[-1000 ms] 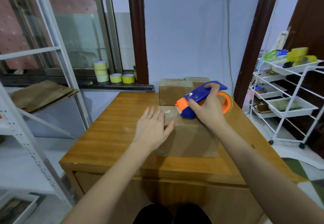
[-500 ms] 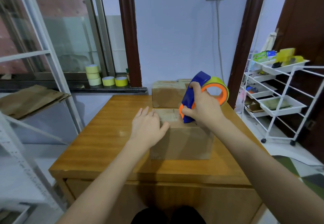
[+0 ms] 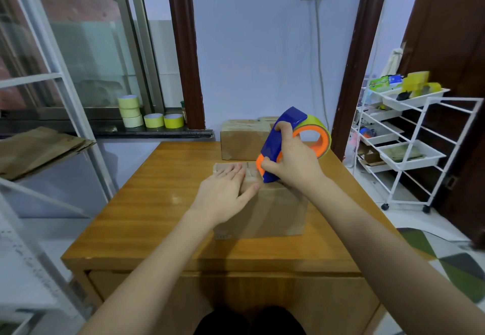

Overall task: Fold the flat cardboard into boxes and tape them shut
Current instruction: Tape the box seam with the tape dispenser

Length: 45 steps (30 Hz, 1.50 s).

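A folded brown cardboard box point(image 3: 273, 208) is being taped along its top seam at the middle of the wooden desk point(image 3: 147, 216). It is being pressed flat by the open left hand point(image 3: 223, 193), while a blue-and-orange tape dispenser point(image 3: 286, 143) is being gripped in the right hand point(image 3: 294, 164), tipped up on its blade end. A second closed box point(image 3: 244, 140) is standing behind, seemingly finished; flat cardboard sheets point(image 3: 39, 148) are waiting on the shelf.

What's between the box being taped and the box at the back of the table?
Head view: only a short strip of bare tabletop separates the near box from the back box; the tape dispenser overlaps it.

left hand point(image 3: 223, 193) flat on box point(image 3: 273, 211), right hand point(image 3: 296, 164) gripping dispenser point(image 3: 283, 135)
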### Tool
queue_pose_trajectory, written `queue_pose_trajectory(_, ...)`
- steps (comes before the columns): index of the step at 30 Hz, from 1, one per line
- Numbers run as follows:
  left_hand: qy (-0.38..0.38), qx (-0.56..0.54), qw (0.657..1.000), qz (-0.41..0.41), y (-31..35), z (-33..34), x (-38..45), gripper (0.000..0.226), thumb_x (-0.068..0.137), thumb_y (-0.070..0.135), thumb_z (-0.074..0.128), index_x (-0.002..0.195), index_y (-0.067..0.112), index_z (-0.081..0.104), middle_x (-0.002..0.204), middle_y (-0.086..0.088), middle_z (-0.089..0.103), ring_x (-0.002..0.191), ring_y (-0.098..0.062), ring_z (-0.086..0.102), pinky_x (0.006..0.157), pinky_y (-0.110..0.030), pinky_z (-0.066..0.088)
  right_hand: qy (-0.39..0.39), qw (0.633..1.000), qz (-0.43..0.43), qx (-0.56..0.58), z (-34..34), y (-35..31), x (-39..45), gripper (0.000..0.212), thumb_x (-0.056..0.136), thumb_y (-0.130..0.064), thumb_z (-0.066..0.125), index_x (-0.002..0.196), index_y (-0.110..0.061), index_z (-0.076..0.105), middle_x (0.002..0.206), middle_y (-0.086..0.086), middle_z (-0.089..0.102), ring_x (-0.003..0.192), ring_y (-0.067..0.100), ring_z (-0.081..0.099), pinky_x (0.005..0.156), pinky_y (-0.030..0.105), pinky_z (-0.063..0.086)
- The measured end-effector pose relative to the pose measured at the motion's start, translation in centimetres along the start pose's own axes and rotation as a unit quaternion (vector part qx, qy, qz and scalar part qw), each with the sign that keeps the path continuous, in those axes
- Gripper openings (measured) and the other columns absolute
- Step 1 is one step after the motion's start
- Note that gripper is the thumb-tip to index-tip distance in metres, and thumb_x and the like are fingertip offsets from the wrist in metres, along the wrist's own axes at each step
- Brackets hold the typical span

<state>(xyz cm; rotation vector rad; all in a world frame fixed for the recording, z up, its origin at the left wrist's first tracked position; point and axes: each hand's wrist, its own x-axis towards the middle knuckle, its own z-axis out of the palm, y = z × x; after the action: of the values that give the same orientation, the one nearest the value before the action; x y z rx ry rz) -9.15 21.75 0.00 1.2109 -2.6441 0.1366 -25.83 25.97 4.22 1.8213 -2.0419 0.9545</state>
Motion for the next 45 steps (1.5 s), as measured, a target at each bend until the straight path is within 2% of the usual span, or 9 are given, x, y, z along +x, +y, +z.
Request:
queue_pose_trajectory(8, -0.027, 0.022, 0.998, -0.056, -2.3, -2.2, -1.0, 0.053, 0.101, 0.041, 0.024, 0.146, 0.018, 0.037, 0.157, 0.001, 0.026, 0.144, -0.013, 0.022, 0.107, -0.033, 0.035, -0.005, 1.000, -0.022, 0.018, 1.4, -3.0, 0.2, 0.064, 0.081, -0.032, 0.064, 0.132, -0.012, 0.031, 0.084, 0.007, 0.048, 0.071, 0.028, 0.052, 0.058, 0.030, 0.034)
queue_pose_trajectory(13, -0.005, -0.022, 1.000, -0.012, -0.1, -1.1, -0.7, 0.056, 0.103, 0.038, 0.022, 0.151, 0.009, 0.022, 0.158, -0.009, 0.019, 0.146, -0.018, 0.016, 0.116, -0.028, 0.013, 0.011, 0.999, -0.017, 0.041, 1.7, -2.8, 0.1, 0.062, 0.081, -0.032, 0.064, 0.130, -0.012, 0.032, 0.082, 0.006, 0.051, 0.068, 0.028, 0.052, 0.058, 0.030, 0.033)
queue_pose_trajectory(19, 0.039, -0.001, 0.999, -0.010, -0.4, 0.0, -0.7, 0.063, 0.101, 0.051, 0.017, 0.151, 0.013, 0.021, 0.157, -0.003, 0.023, 0.145, -0.011, 0.018, 0.115, -0.024, 0.018, 0.007, 0.999, -0.030, 0.030, 1.8, -2.4, 0.4, 0.063, 0.080, -0.034, 0.064, 0.129, -0.013, 0.030, 0.081, 0.006, 0.053, 0.069, 0.027, 0.055, 0.059, 0.031, 0.035)
queue_pose_trajectory(23, 0.053, 0.008, 0.999, -0.006, -0.5, 0.4, -0.7, 0.063, 0.101, 0.051, 0.017, 0.150, 0.014, 0.025, 0.156, -0.002, 0.026, 0.144, -0.009, 0.021, 0.113, -0.024, 0.023, 0.005, 0.996, -0.004, 0.088, 1.9, -1.5, 0.2, 0.058, 0.082, -0.030, 0.065, 0.125, -0.014, 0.029, 0.074, 0.001, 0.052, 0.062, 0.022, 0.053, 0.048, 0.026, 0.030)
queue_pose_trajectory(27, 0.062, 0.014, 0.998, -0.007, -0.4, 0.3, -0.8, 0.061, 0.101, 0.051, 0.018, 0.150, 0.016, 0.028, 0.156, -0.001, 0.026, 0.144, -0.008, 0.021, 0.112, -0.023, 0.024, 0.008, 0.978, 0.054, 0.203, 1.4, -0.3, 0.4, 0.054, 0.083, -0.025, 0.064, 0.120, -0.018, 0.027, 0.072, -0.001, 0.052, 0.062, 0.019, 0.055, 0.053, 0.032, 0.039)
queue_pose_trajectory(35, 0.050, 0.002, 0.999, 0.010, -0.1, 0.1, -0.7, 0.062, 0.100, 0.052, 0.016, 0.152, 0.018, 0.022, 0.158, 0.001, 0.020, 0.145, -0.008, 0.017, 0.113, -0.024, 0.020, 0.081, 0.935, 0.113, 0.325, -1.2, 3.1, -0.5, 0.049, 0.087, -0.011, 0.062, 0.119, -0.017, 0.026, 0.080, -0.006, 0.049, 0.067, 0.010, 0.052, 0.059, 0.010, 0.041)
queue_pose_trajectory(37, 0.039, 0.002, 0.999, 0.013, 0.0, 0.1, -0.7, 0.063, 0.100, 0.053, 0.015, 0.152, 0.019, 0.021, 0.158, 0.002, 0.018, 0.145, -0.008, 0.016, 0.114, -0.025, 0.021, 0.093, 0.942, 0.120, 0.300, -2.5, 4.8, -1.1, 0.051, 0.086, -0.010, 0.064, 0.122, -0.015, 0.028, 0.084, -0.009, 0.045, 0.072, 0.008, 0.051, 0.060, 0.006, 0.039)
queue_pose_trajectory(40, 0.027, -0.007, 0.999, 0.018, 0.5, -0.2, -0.5, 0.062, 0.100, 0.053, 0.015, 0.153, 0.019, 0.018, 0.159, 0.003, 0.015, 0.145, -0.008, 0.014, 0.113, -0.026, 0.022, 0.076, 0.963, 0.098, 0.241, -2.7, 5.8, -2.1, 0.055, 0.082, -0.014, 0.067, 0.122, -0.016, 0.029, 0.088, -0.007, 0.050, 0.081, 0.020, 0.057, 0.067, 0.029, 0.046)
queue_pose_trajectory(45, 0.025, -0.016, 0.999, 0.030, 0.7, -0.3, -0.7, 0.055, 0.100, 0.052, 0.015, 0.151, 0.032, 0.021, 0.159, 0.004, 0.016, 0.146, -0.009, 0.012, 0.112, -0.027, 0.025, 0.035, 0.995, 0.060, 0.069, -2.5, 4.6, -1.8, 0.061, 0.081, -0.025, 0.067, 0.128, -0.013, 0.031, 0.080, 0.007, 0.056, 0.065, 0.024, 0.055, 0.056, 0.038, 0.044)
